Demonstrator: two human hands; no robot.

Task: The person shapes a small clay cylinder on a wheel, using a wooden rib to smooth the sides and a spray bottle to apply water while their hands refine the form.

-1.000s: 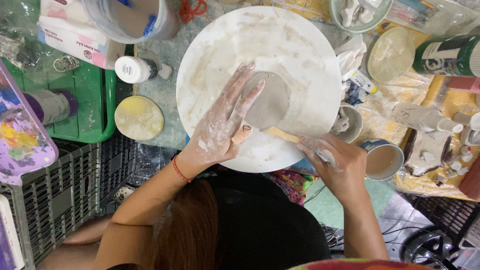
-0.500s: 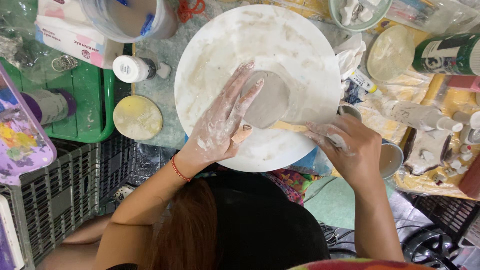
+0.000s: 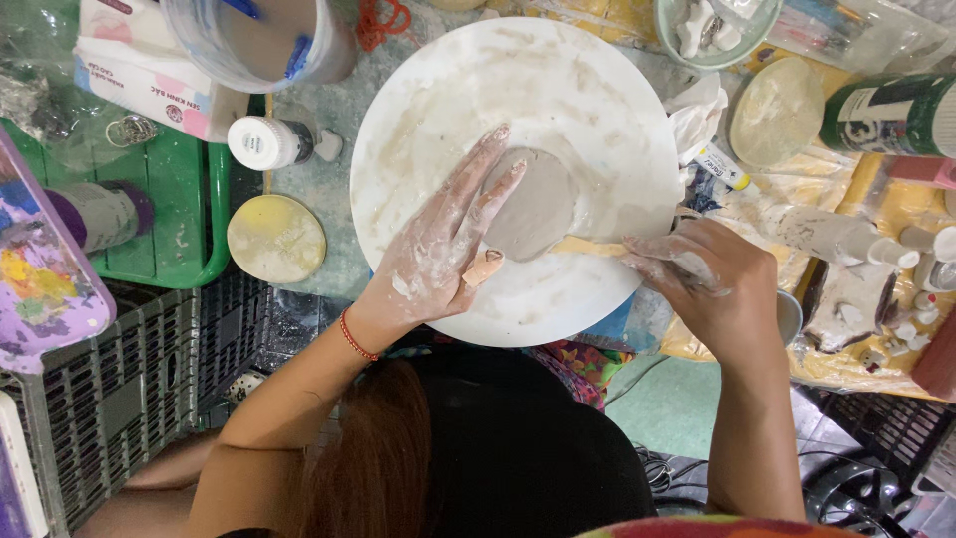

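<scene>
On the round white clay-smeared board point(image 3: 597, 80) | flat grey clay disc point(image 3: 533, 204) sits mid-board, already pressed thin | left hand point(image 3: 443, 249) spread open, fingers flat on it | right hand point(image 3: 702, 289) curled at board's edge, contents unclear to me | trimming, shaping left, I judge

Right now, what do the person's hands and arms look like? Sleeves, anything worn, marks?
Both arms are bare, with no sleeves reaching the forearms. The left hand is dusted with pale clay residue, has a tan adhesive bandage on the thumb, and a thin red bracelet circles its wrist. The right hand is smeared with whitish-grey clay over the fingers; no ring, watch or band shows on it. No gloves.
</scene>
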